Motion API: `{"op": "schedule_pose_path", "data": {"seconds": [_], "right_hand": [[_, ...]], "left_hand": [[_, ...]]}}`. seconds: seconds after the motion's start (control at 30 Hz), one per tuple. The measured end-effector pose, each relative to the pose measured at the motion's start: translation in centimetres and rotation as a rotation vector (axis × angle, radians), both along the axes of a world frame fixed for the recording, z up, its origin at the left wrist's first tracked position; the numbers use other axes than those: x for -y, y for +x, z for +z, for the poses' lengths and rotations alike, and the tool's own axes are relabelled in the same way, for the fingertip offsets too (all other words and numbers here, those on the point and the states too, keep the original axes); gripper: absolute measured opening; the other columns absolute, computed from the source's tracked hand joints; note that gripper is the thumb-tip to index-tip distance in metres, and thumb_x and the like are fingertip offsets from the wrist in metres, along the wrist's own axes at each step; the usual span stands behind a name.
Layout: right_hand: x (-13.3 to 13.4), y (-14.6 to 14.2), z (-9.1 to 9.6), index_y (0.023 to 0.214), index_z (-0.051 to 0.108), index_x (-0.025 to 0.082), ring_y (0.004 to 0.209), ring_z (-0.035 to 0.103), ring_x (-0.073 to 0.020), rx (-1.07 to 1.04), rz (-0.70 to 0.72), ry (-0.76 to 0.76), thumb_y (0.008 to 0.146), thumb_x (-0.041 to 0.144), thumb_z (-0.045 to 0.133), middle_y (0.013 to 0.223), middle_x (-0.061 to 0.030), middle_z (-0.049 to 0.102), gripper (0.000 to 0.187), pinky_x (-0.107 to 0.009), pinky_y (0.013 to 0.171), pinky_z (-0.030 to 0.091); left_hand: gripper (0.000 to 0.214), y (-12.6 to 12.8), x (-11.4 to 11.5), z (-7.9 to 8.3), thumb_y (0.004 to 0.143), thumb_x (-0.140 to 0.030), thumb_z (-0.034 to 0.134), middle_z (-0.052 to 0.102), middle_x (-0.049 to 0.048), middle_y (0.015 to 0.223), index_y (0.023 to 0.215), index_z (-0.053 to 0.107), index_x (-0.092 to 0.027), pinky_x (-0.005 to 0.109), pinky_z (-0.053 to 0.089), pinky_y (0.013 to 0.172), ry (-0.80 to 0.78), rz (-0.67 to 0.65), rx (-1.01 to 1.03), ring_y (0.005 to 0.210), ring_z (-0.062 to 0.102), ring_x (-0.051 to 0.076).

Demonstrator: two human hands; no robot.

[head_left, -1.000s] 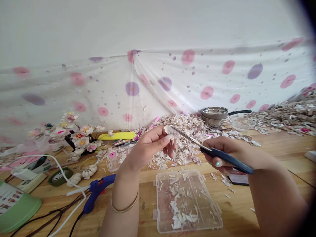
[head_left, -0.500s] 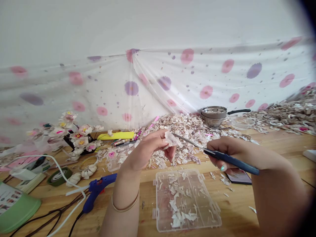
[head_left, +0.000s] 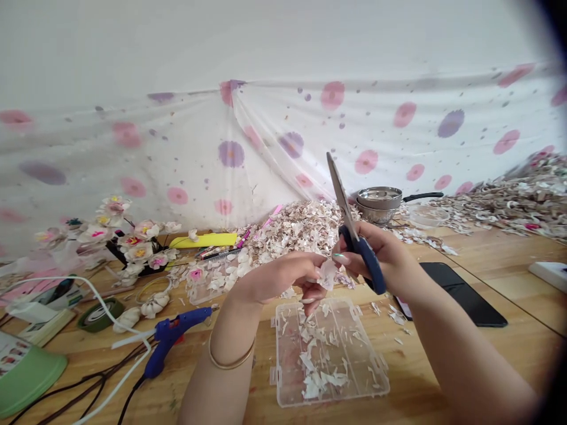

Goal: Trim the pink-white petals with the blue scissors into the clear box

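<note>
A thin, whitish piece of garlic skin (head_left: 327,275) is pinched in the fingers of my left hand (head_left: 283,276). My right hand (head_left: 385,257) has closed around the dark blue handles of a pair of scissors (head_left: 349,221), whose blades point up and away from the piece. The right thumb and fingertips reach to the edge of the garlic skin and seem to touch it. Below both hands lies a clear plastic box lid (head_left: 372,369) with shreds of garlic skin scattered on it.
Behind my hands spreads a big heap of garlic skins (head_left: 305,227). Steel strainers (head_left: 379,203) stand behind it. On the left are a blue glue gun (head_left: 166,339), garlic bulbs (head_left: 155,306), green tape (head_left: 101,314) and handmade flowers (head_left: 139,248). A phone (head_left: 463,295) lies right.
The scissors have swung from pointing at the garlic skin to upright, clear of it. My right hand has moved left, its fingertips now at the piece my left hand still holds.
</note>
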State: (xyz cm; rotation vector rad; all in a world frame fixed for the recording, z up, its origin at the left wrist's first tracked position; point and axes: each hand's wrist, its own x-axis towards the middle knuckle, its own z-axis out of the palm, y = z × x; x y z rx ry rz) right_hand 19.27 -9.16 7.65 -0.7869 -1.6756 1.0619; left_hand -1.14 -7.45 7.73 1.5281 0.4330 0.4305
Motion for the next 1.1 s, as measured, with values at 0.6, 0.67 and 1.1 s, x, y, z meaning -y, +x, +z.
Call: {"op": "schedule_pose_path", "data": {"seconds": [0.6,0.67,1.1], "right_hand": [[0.0,-1.7,-1.8,0.084,0.052,0.025,0.053,0.051,-0.0141,-0.171,-0.426,0.272,0.081,0.038,0.074,0.069,0.0006,0.058,0.026,-0.029,0.049,0.042],[-0.5,-1.1,-1.7,0.085,0.049,0.024,0.048,0.046,-0.0133,-0.186,-0.245,0.223,0.086,0.048,0.067,0.06,0.0032,0.053,0.03,-0.028,0.046,0.037],[-0.2,0.1,-1.8,0.103,0.045,0.019,0.082,0.049,-0.0201,0.368,0.265,0.087,0.089,0.07,0.043,0.094,-0.0073,0.051,0.053,-0.036,0.077,0.045]], "left_hand": [[0.023,0.6,0.6,0.4,0.094,-0.033,0.049,0.059,0.0008,0.071,0.081,0.059,-0.017,0.024,0.048,0.062,0.272,0.342,0.107,0.064,0.058,0.011],[0.023,0.4,0.8,0.5,0.095,-0.032,0.048,0.059,0.0008,0.073,0.082,0.059,-0.017,0.024,0.048,0.063,0.34,0.408,0.124,0.066,0.058,0.011],[0.023,-0.7,1.2,0.8,0.1,-0.037,0.042,0.056,0.0001,0.075,0.087,0.053,-0.021,0.028,0.04,0.064,0.822,0.936,0.15,0.068,0.053,0.014]]}}
